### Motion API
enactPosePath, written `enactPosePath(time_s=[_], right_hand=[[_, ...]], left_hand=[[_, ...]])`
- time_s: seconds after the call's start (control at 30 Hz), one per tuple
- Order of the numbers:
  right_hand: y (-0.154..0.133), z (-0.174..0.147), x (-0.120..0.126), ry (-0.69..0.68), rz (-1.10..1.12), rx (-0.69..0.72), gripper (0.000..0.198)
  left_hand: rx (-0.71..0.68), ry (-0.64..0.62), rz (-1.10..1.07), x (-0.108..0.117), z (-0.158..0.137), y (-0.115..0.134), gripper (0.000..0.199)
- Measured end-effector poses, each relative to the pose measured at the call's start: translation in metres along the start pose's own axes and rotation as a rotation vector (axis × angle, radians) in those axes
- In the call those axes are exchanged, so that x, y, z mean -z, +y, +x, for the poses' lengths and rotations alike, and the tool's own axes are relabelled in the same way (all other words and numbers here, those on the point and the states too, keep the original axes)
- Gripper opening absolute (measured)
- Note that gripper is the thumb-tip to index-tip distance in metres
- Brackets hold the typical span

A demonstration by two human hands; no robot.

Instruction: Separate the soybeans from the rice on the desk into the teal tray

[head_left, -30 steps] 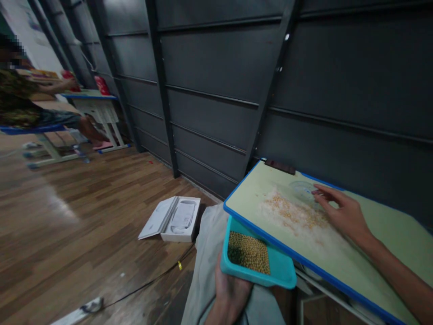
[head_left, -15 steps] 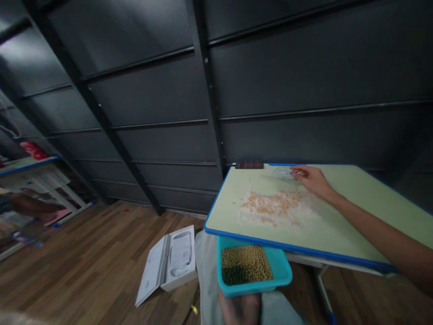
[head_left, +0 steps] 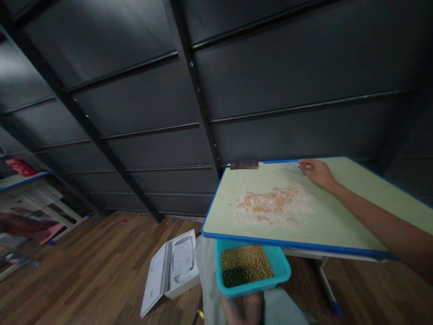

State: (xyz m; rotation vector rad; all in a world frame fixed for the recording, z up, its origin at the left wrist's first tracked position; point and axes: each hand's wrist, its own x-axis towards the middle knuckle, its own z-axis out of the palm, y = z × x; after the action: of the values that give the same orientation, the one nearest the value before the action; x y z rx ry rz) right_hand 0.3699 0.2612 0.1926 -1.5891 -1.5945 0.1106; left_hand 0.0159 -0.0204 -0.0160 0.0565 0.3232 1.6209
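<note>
Tray: teal tray (head_left: pixel 280 262), just below the tbl's front edge, over the lap; far rim partly hidden by it.
In tray: yellow beans (head_left: pixel 253 256) across most of the fill, dark green beans (head_left: pixel 234 276) at near L corner; bare floor at R end. Patches mostly apart, border mixed.
L hand: L hand (head_left: pixel 244 309) under tray, bearing it from below; fingers hidden, can't tell how they're set.
Tbl: pale green tbl (head_left: pixel 341 221) w/ blue edge.
Spread: white grains (head_left: pixel 302 203) + yellow bits (head_left: pixel 265 201) mixed, lying loose mid-tbl; a few strays to L. Kind unclear, too small.
R hand: R hand (head_left: pixel 308 166) near back edge, thumb + fingertips pinched on clear piece (head_left: pixel 291 167); piece blurred, shape n/a.
Done: tray part-filled, beans largely in 2 colour patches.
Left: tbl mix unsorted, looks barely begun, IMO; nothing visibly separated there.
Back edge: dark flat item (head_left: pixel 244 165), pixelated, can't ID.
Floor: open white box (head_left: pixel 182 259), L of lap.
Far L: another person's leg (head_left: pixel 25 225) + red item (head_left: pixel 22 167) on 2nd tbl, both cut off, blurry.
</note>
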Motion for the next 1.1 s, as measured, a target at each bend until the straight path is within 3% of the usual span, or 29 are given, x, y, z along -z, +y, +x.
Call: enactPosePath(time_s=[0.23,0.6,0.77,1.1], right_hand=[[0.000,-0.001,-0.010,-0.070,0.065,0.010,0.025],[-0.026,-0.016,-0.025,-0.336,0.299,0.134,0.027],[-0.034,-0.021,-0.028,-0.412,0.354,0.136,0.029],[-0.056,-0.034,-0.025,-0.525,0.411,0.102,0.029]], left_hand=[[-0.018,0.046,0.003,0.000,-0.001,0.000,0.030],[-0.022,0.043,0.023,-0.011,-0.007,-0.001,0.035],[-0.037,0.059,0.009,-0.012,-0.007,-0.001,0.043],[-0.033,0.038,-0.036,-0.012,-0.008,0.000,0.039]])
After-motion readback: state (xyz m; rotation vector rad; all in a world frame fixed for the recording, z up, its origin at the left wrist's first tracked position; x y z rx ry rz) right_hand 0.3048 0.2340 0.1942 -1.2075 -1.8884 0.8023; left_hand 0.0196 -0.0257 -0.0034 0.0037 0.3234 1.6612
